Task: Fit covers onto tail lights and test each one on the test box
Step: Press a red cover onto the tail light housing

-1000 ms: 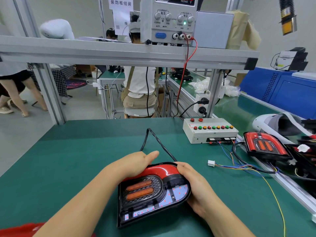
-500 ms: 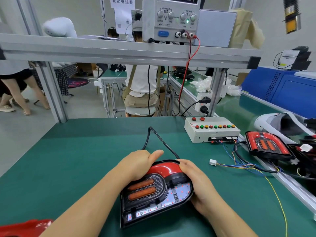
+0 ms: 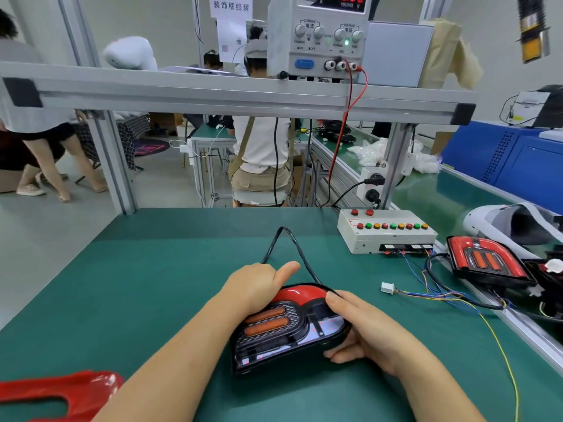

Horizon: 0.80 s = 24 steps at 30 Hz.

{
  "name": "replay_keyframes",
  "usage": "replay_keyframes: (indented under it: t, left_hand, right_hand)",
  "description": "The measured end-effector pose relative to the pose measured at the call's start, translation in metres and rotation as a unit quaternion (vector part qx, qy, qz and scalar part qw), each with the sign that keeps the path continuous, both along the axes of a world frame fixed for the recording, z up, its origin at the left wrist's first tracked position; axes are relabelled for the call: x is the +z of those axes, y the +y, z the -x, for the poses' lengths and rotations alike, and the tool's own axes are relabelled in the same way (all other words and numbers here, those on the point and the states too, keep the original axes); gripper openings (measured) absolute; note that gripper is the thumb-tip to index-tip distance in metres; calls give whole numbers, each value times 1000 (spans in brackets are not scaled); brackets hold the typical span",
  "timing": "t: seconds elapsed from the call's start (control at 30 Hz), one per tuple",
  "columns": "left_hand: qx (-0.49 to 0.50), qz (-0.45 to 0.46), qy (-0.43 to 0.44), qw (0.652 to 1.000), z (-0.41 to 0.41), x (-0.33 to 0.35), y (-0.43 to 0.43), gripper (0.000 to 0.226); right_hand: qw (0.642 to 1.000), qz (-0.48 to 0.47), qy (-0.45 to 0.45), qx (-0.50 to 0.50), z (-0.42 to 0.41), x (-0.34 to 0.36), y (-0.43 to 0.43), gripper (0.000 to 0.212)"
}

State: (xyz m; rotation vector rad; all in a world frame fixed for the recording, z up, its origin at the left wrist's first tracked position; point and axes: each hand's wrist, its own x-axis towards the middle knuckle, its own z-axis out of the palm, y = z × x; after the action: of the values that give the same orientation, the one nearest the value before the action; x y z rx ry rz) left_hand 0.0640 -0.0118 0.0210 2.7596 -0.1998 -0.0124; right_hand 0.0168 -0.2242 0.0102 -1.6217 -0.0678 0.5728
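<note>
**Red cover pressed home, lamp held flat on the mat**

Red plastic now sits seated along the far rim of the tail light (image 3: 289,327), which lies on the green tabletop (image 3: 146,287) right in front of the person. Compared with a second ago, the left hand (image 3: 259,287) has slid a little further up over the red cover (image 3: 294,295), palm pressing down with the thumb raised; the lamp itself has barely shifted. The right hand (image 3: 362,327) is closed around the lamp's right edge, fingers curled underneath, steadying it. I judge the cover-fitting step to be nearly done, with testing yet to come.

Its black cable (image 3: 285,239) loops away behind the left hand, and I cannot see its plug. The test box (image 3: 387,231) stands well apart to the right rear, and a loose white connector (image 3: 387,288) on coloured wires lies between box and lamp. Bare mat lies to the left and ahead. Another red cover (image 3: 58,394) lies at the near left edge, and a finished lamp (image 3: 484,260) crowds the right rail.
</note>
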Motion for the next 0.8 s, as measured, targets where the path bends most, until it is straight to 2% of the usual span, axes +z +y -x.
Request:
replay_keyframes:
  t: [0.13, 0.23, 0.27, 0.3, 0.4, 0.47, 0.5, 0.53, 0.6, 0.67, 0.73, 0.8]
  left_hand:
    - [29, 65, -45, 996, 11, 14, 8, 68]
    - [13, -42, -42, 998, 32, 38, 31, 47]
    - [24, -60, -28, 998, 42, 43, 46, 46]
    - [44, -77, 0, 996, 54, 46, 62, 50]
    - [84, -136, 66, 985, 106, 39, 118, 87]
    - [114, -145, 99, 978, 140, 22, 151, 101]
    - [120, -147, 118, 975, 154, 10, 161, 101]
    - [114, -160, 120, 973, 165, -3, 165, 91]
    - [96, -158, 74, 980, 179, -31, 165, 61]
    - [112, -151, 63, 980, 184, -43, 159, 54]
    - [136, -151, 105, 974, 185, -36, 146, 57]
    - [124, -160, 121, 972, 173, -24, 136, 75]
  right_hand:
    - [1000, -4, 2, -11, -1, -1, 1, 32]
    - [1000, -1, 6, -15, 0, -2, 1, 31]
    - [1000, -1, 6, -16, 0, -1, 1, 31]
    - [1000, -2, 6, -16, 0, -1, 1, 31]
    - [1000, -5, 8, -11, 0, -1, 0, 29]
    - [1000, -7, 11, -11, 0, -1, 0, 29]
    - [1000, -8, 11, -12, -1, -1, 0, 29]
    - [1000, -9, 11, -13, -1, -1, 0, 29]
    - [1000, -10, 12, -15, -1, -1, 0, 29]
    - [1000, -11, 13, -17, -2, -2, 0, 28]
    - [1000, -11, 16, -20, -3, -3, 0, 28]
    - [999, -11, 19, -23, -3, -3, 1, 27]
